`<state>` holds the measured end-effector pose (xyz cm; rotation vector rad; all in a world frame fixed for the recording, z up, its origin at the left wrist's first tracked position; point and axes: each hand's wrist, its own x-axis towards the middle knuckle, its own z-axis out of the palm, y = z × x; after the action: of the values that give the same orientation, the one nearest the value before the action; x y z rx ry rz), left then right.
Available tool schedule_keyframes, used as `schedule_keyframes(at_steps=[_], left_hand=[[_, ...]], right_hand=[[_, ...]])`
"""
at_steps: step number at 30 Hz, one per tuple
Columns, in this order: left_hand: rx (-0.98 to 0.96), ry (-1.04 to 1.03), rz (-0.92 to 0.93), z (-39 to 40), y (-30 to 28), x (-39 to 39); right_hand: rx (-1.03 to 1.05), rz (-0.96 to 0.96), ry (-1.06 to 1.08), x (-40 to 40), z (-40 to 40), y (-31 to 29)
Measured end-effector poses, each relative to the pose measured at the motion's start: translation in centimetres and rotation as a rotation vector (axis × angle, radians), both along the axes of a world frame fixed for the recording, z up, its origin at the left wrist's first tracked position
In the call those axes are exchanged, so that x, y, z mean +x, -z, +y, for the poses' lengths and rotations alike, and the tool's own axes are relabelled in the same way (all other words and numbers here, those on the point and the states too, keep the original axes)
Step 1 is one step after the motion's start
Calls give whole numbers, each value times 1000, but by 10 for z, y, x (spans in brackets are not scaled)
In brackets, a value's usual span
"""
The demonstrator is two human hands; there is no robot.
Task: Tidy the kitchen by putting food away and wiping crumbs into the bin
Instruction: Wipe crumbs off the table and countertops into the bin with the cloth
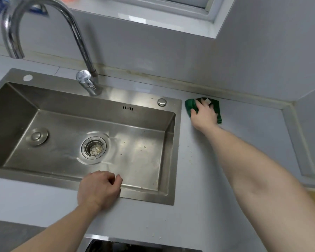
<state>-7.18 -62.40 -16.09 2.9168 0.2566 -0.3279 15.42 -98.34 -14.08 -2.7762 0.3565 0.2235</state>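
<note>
A person stands at a grey worktop (225,160) beside a steel sink (171,157), and the wiping step looks to be in hand. The right hand (205,113) reaches to the back of the worktop, near the wall, and presses flat with spread fingers on a green cloth (188,106), which lies just right of the sink's rim. The left hand (98,190) rests on the sink's near edge, its fingers loosely curled and its grip holding nothing. Pale crumbs (190,153) are scattered on the worktop nearer the person, apart from the cloth, and a few specks lie in the sink basin. The next move likely calls for dragging the cloth forward through the crumbs to gather them. No bin is clearly in view.
</note>
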Motion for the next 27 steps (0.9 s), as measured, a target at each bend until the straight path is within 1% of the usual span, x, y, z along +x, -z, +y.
schedule_keyframes(at_steps=[1, 3, 5, 10, 12, 16, 19, 22, 24, 27], left_hand=[[8, 8, 4, 1, 2, 1], [22, 14, 12, 2, 3, 1], [27, 14, 8, 0, 3, -1], [20, 21, -6, -2, -6, -1], [12, 22, -10, -3, -9, -3], [-8, 8, -11, -2, -10, -4], [-21, 3, -19, -2, -7, -4], [-29, -4, -17, -3, -6, -5], [-28, -7, -8, -1, -5, -5], [-49, -29, -15, -3, -4, -6]], right_hand=[[-36, -17, 3, -9, 4, 8], [-42, -68, -33, -29, 7, 16], [-39, -90, -93, -56, 5, 12], [-5, -94, -200, -172, 19, 4], [8, -106, -207, -199, 23, -1], [115, -222, -123, -187, 10, -21], [144, -323, 27, -154, -21, -40], [103, -396, 176, -117, -61, -57], [33, -366, 242, -99, -90, -60], [-28, -129, 292, -92, -129, -44]])
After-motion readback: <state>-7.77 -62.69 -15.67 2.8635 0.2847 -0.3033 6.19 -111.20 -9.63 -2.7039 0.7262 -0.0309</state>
